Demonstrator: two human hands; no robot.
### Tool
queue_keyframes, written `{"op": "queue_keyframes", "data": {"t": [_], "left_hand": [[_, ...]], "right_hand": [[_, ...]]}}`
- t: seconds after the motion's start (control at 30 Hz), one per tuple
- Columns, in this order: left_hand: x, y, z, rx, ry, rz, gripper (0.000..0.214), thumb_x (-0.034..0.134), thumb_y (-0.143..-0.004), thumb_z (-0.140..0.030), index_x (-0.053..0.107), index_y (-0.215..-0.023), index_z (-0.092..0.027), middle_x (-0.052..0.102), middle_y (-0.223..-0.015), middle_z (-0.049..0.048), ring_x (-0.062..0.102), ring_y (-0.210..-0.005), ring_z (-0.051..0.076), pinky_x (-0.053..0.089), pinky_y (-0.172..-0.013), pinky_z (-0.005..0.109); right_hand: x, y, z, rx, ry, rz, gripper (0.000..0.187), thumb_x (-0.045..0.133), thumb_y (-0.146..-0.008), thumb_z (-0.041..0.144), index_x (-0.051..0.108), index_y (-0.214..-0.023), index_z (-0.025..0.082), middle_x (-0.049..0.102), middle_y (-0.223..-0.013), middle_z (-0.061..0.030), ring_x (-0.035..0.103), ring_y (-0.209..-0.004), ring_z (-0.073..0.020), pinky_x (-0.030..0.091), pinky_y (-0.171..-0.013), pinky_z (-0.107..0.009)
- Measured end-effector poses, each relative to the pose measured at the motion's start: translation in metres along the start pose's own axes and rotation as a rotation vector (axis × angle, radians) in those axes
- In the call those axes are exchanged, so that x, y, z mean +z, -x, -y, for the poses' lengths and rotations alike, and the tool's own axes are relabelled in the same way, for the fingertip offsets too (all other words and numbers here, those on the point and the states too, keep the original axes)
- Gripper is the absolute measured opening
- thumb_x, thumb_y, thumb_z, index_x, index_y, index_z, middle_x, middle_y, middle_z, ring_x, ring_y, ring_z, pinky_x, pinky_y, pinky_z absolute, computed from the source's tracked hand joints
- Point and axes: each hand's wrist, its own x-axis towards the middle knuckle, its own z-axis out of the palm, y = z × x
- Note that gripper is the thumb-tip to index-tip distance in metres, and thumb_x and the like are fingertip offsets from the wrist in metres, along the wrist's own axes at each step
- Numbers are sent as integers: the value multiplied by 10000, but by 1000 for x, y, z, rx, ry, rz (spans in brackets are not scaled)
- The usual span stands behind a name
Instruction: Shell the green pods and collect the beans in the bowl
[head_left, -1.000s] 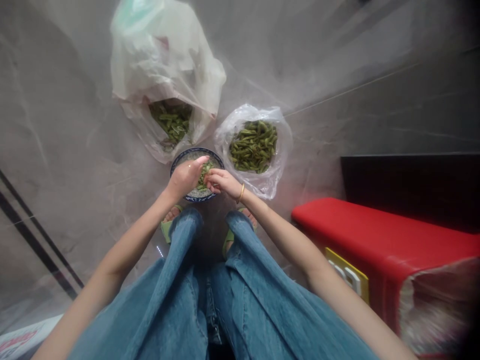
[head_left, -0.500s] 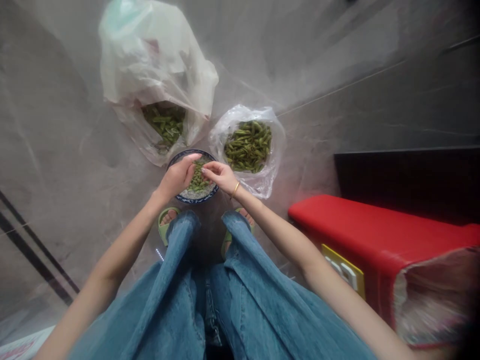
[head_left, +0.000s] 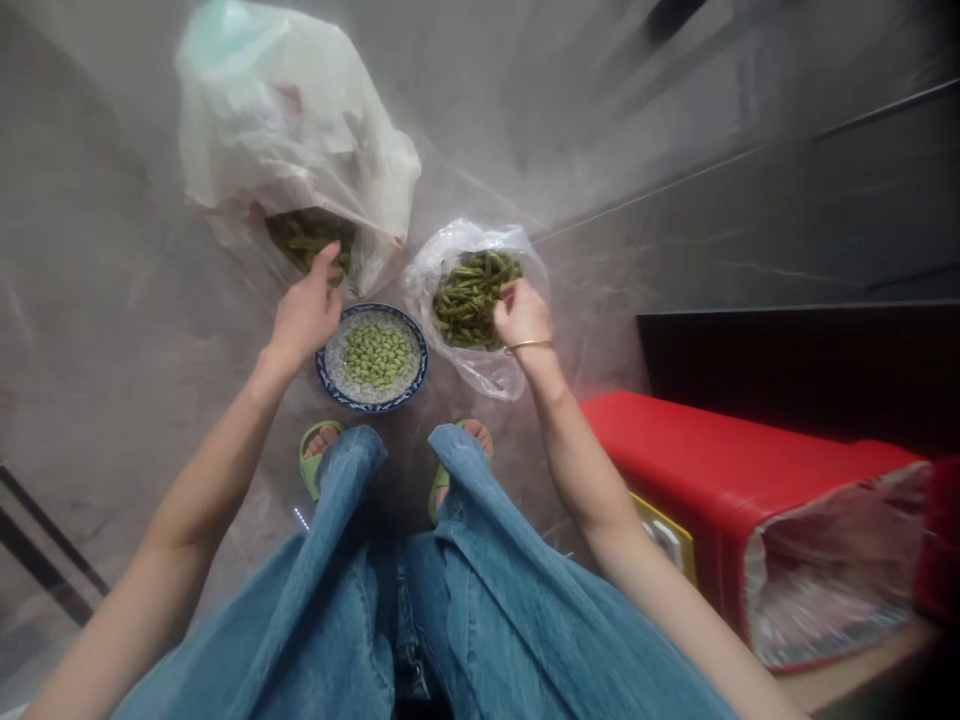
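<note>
My left hand [head_left: 307, 308] reaches over the mouth of a big whitish plastic bag [head_left: 292, 130], fingers stretched out and somewhat apart above green pods [head_left: 304, 235]. Nothing shows clearly in that hand. My right hand [head_left: 525, 315], with a gold bangle at the wrist, is at the right side of a smaller clear plastic bag [head_left: 495, 378] full of green bean pods [head_left: 472, 300]. Its fingers are curled down at the pods, and what they pinch is hidden. Between the two hands stands a blue-rimmed bowl [head_left: 373, 405] with shelled green beans [head_left: 377, 355].
My green slippers [head_left: 311, 465] and jeans [head_left: 300, 610] are just below the bowl. To the right lies a red bin-like container [head_left: 720, 460] with a plastic liner at its mouth, beside a black panel [head_left: 795, 370]. The floor [head_left: 97, 250] is grey tile.
My hands were together over the bowl. The left has moved up to the big bag, the right across to the smaller bag, uncovering the beans. The view has shifted slightly.
</note>
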Motion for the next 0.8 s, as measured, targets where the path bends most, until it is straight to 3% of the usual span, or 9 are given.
{"op": "queue_keyframes", "data": {"t": [0.07,0.17,0.3,0.43,0.53,0.67,0.73,0.8], "left_hand": [[3,8,-9,-6,-18,-15,497,509,-864,-230,413,-1350,-199,719,-868,34,669,-728,181,514,-718,283],[9,22,-19,22,-14,-19,473,557,-833,-262,474,-1289,-169,687,-729,7,647,-650,166,498,-664,253],[14,37,-29,80,30,-9,432,535,-845,-261,505,-1264,-161,675,-739,6,644,-655,153,499,-678,245],[15,46,-42,122,120,6,383,463,-883,-231,503,-1255,-148,683,-813,32,652,-746,157,508,-733,266],[16,47,-53,237,211,44,385,421,-911,-249,465,-1273,-127,687,-949,76,648,-852,164,507,-788,285],[20,47,-61,312,263,153,437,410,-928,-306,395,-1327,-128,687,-978,81,644,-843,174,506,-785,309],[21,49,-61,313,296,194,440,365,-945,-285,365,-1351,-117,678,-836,49,639,-751,162,505,-725,290],[20,52,-58,338,307,168,439,338,-956,-262,342,-1369,-113,647,-755,25,626,-697,145,501,-693,265]], "right_hand": [[-2,-12,-23,74,46,23,205,514,-810,194,621,-970,122,679,-897,-161,620,-867,-266,468,-871,-462],[7,-17,-39,76,55,27,261,509,-834,267,626,-999,103,682,-967,-183,620,-902,-266,467,-891,-456],[11,-17,-33,36,80,-21,249,489,-832,254,660,-954,120,691,-1008,-176,619,-944,-265,458,-915,-451],[-7,-10,-12,2,17,-2,259,486,-855,291,681,-921,134,707,-950,-160,644,-897,-258,478,-870,-417],[-21,7,14,-78,-222,195,321,528,-848,429,681,-887,149,714,-851,-106,648,-783,-214,505,-760,-355],[-23,32,52,-192,-552,689,391,620,-770,526,682,-790,140,685,-718,-54,599,-662,-151,475,-649,-283],[-16,42,65,-163,-674,772,412,677,-713,545,672,-754,135,662,-673,-35,567,-623,-126,450,-604,-254],[-7,50,75,-33,-788,784,448,699,-674,582,640,-724,140,633,-634,-20,538,-573,-105,402,-515,-223]]}}
